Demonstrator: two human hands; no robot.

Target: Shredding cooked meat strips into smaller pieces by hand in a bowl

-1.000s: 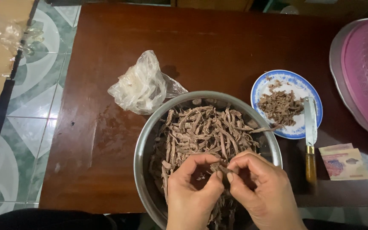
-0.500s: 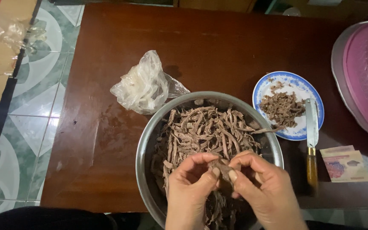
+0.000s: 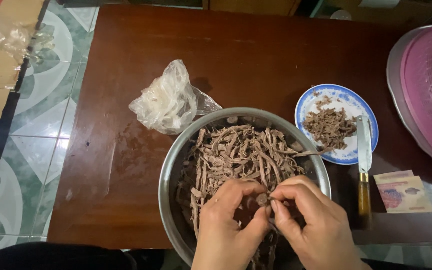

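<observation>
Metal bowl (image 3: 168, 172) of brown strips (image 3: 241, 152), plate (image 3: 348, 97) of scraps (image 3: 331, 125)

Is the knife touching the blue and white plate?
Touching. In the head view the knife has its blade resting across the right rim of the blue and white plate, with its wooden handle on the table.

Over the bowl (image 3: 176, 165), the two hands close in on each other. A second ago the left hand (image 3: 226, 225) and right hand (image 3: 316, 225) hold a strip apart, with a gap between their fingertips; now the thumbs and forefingers meet above the bowl's near side, pinching one small brown piece (image 3: 262, 199) between them. The strip that hung between the hands half a second ago no longer shows. Both hands sit slightly lower toward the bowl's near rim.
</observation>
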